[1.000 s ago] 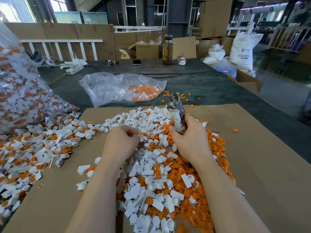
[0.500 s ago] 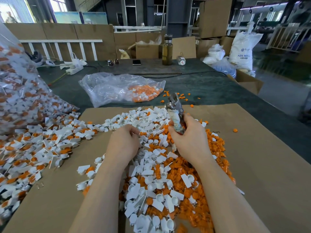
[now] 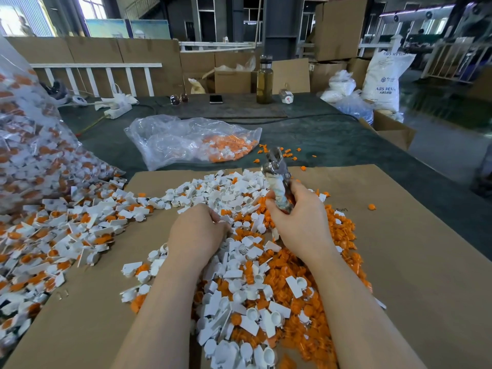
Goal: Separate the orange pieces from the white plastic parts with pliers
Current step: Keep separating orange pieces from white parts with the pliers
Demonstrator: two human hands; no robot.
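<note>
Two hands work over the heap: the right hand [image 3: 299,222] grips upright pliers [image 3: 277,177]; the left hand [image 3: 198,230] curls into white plastic parts [image 3: 239,265] mixed with orange pieces [image 3: 335,251], perhaps pinching one.

2 hands [image 3: 198,233], 1 pliers [image 3: 277,179], 2 plastic bags [image 3: 186,139], 1 bottle [image 3: 264,81], 1 phone [image 3: 216,99].

At the far edge of your tabletop [image 3: 332,145] stand a tall bottle [image 3: 264,80] of yellowish liquid, a phone [image 3: 215,99] lying flat, sunglasses [image 3: 179,98] and a small toppled bottle [image 3: 286,96]. To your left, a white power strip [image 3: 118,111] lies near a white railing [image 3: 101,75]. To your right, a white sack [image 3: 383,75] printed "ABS RESIN" stands behind an open carton [image 3: 394,131]; cardboard boxes [image 3: 231,78] line the back.
</note>
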